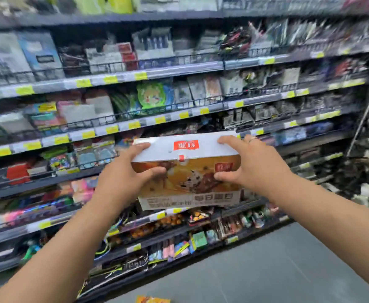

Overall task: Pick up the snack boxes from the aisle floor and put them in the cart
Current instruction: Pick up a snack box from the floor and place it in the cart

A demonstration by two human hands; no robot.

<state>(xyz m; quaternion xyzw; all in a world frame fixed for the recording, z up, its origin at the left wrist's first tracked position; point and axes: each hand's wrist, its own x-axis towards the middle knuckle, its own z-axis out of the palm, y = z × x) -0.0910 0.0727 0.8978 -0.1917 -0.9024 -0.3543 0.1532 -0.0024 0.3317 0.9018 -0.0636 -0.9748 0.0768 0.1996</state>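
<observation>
Aloft, both hands grip the snack box [188,169]; left hand [122,178], right hand [251,169].

A snack box [187,171] is gripped at its ends by the left hand [124,178] and the right hand [251,169]. It is held before blurred, stocked shelves [113,127]. A grey floor [266,270] is seen below.
</observation>
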